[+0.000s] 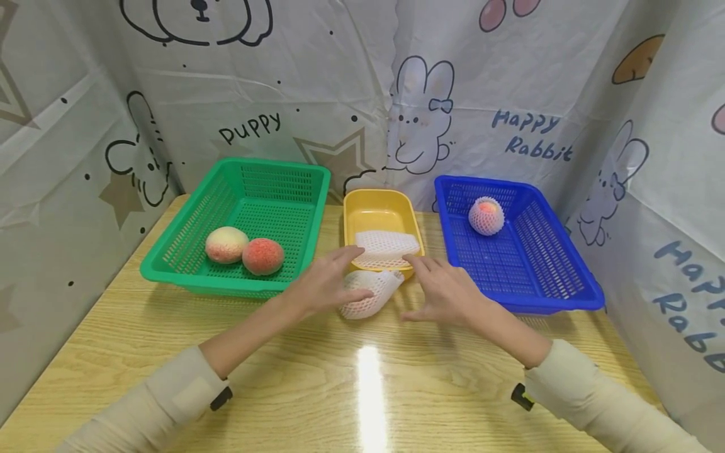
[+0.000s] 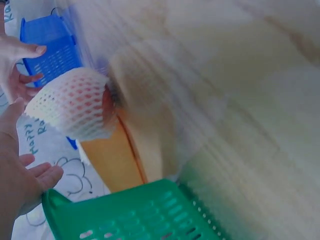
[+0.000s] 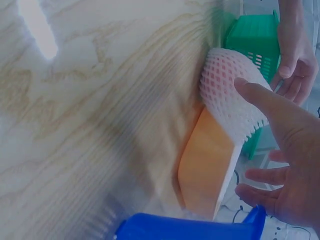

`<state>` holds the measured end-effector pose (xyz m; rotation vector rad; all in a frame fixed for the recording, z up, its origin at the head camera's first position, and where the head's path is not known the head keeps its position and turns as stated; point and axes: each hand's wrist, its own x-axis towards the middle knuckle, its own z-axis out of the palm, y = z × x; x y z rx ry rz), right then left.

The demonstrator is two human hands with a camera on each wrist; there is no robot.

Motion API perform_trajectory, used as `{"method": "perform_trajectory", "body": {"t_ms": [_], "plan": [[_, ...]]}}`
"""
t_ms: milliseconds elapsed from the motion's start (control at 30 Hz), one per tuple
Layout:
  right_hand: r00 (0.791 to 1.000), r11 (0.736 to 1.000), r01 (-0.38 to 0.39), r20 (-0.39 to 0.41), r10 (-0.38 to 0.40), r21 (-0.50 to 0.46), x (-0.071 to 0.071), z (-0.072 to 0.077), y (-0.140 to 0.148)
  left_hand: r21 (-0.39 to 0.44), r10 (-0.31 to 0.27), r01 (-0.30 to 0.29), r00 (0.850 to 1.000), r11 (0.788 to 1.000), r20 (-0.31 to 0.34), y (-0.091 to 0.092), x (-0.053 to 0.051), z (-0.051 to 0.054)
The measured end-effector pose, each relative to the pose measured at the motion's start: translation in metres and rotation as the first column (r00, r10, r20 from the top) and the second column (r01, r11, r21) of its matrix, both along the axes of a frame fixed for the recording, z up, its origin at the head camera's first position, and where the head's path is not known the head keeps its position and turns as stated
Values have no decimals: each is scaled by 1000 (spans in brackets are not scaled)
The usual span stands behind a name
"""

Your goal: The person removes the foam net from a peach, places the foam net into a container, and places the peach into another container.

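A peach in a white foam net (image 1: 361, 299) lies on the table in front of the yellow tray (image 1: 382, 198); the net's loose end points right. My left hand (image 1: 324, 281) is at its left with fingers spread, the thumb reaching over the netted peach in the head view. Whether the thumb touches the net, I cannot tell. On the other side, my right hand (image 1: 447, 294) is held apart from the peach, fingers spread and holding nothing. White foam nets (image 1: 387, 244) lie in the yellow tray, between both hands' fingertips.
To the left stands a green basket (image 1: 283, 286) with two unwrapped peaches (image 1: 226, 245). A blue basket (image 1: 523, 308) on the right contains one netted peach (image 1: 486, 217). Behind them hangs a printed white curtain (image 1: 351, 75).
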<state>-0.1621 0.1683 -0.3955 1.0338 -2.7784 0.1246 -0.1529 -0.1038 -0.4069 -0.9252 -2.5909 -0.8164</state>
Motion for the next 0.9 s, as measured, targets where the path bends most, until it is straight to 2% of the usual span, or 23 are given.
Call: {"method": "perform_trajectory", "body": {"t_ms": [233,333,567,733,900], "plan": [[999,999,36,0,-36,13,-3,5,7,-35,48,-45,997,998,62,-6,-1,8],[1000,1000,31,5,-31,3,-3,6,7,-57,73,-67,991,996,111,-5,-1,10],[998,1000,23,59,-23,-11,-3,4,0,-147,118,-82,958,986,261,4,1,12],[997,999,-3,77,6,-36,-3,1,-6,-198,151,-94,944,976,294,11,2,7],[996,997,-54,62,58,-63,-4,-3,-13,-235,150,-84,948,968,280,14,4,0]]}}
